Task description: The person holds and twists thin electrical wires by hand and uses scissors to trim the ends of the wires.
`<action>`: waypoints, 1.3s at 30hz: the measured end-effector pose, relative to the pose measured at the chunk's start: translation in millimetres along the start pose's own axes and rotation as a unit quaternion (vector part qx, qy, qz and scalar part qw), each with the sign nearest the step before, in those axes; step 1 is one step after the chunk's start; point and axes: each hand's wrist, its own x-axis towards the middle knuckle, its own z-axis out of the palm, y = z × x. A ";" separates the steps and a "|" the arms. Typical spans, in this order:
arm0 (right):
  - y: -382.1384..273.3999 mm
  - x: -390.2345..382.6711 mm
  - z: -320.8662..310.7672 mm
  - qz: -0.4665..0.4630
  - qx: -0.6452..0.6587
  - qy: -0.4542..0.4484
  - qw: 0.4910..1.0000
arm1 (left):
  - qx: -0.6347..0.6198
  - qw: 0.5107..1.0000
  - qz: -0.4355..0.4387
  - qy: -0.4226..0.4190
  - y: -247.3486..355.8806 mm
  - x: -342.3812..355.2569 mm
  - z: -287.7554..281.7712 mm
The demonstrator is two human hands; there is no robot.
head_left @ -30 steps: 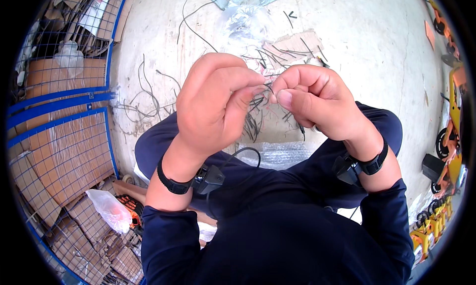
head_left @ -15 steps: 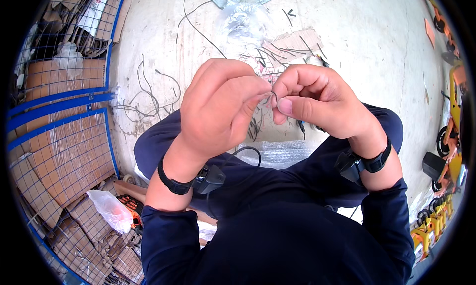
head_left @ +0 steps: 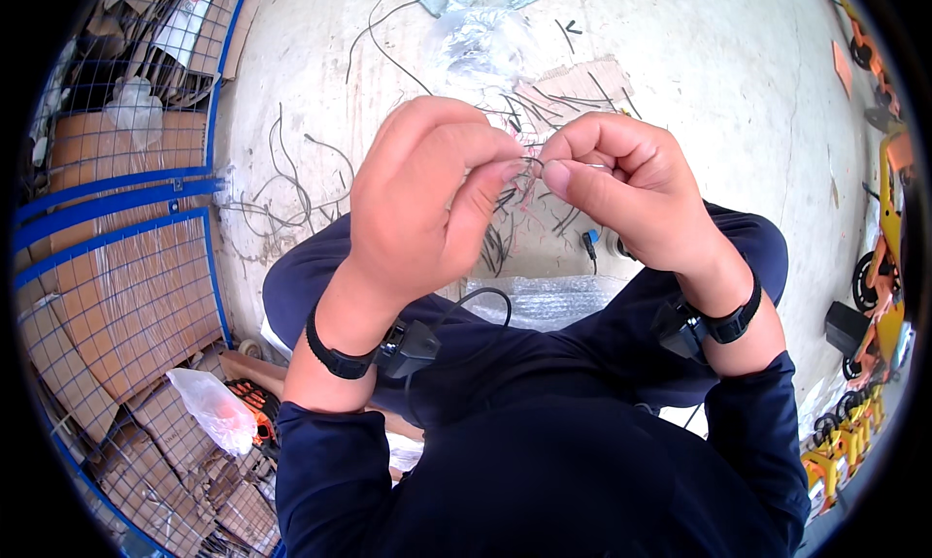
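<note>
Both hands meet in front of me, above the floor between my bent legs. My left hand (head_left: 417,194) is closed in a pinch on one end of a short thin dark wire (head_left: 533,160). Thumb and forefinger of my right hand (head_left: 631,189) pinch the wire's other end, a small gap from the left fingertips. Most of the wire is hidden by the fingers. Below the hands lie several dark cut wire pieces (head_left: 497,250) and a blue-and-black tool or plug (head_left: 590,243), whose kind I cannot make out.
Beyond my hands, cut wires rest on a cardboard piece (head_left: 592,78), with clear plastic (head_left: 481,44) behind it. Loose long wires (head_left: 291,184) curl at the left. A blue mesh cage (head_left: 126,209) holds cardboard. Yellow and orange wheeled items (head_left: 874,296) line the right side.
Both hands have risen slightly away from me, and the right-hand fingers have curled in closer. The wire stays between the fingertips, and the blue-and-black item below is more exposed.
</note>
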 end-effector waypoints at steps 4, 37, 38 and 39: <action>4.4 0.8 3.4 -0.017 -0.024 0.006 1.000 | -0.034 0.999 -0.036 -0.005 -3.6 3.0 -7.4; 273.8 41.0 -211.7 0.247 -0.457 0.180 0.836 | -0.263 0.845 -0.450 -0.119 1.7 -7.8 18.7; 301.3 37.3 -207.6 0.264 -0.519 0.141 0.801 | -0.212 0.860 -0.442 -0.141 -0.9 -9.2 19.8; 329.1 31.4 -206.9 0.300 -0.525 0.113 0.788 | -0.175 0.851 -0.467 -0.166 -5.3 -6.7 22.0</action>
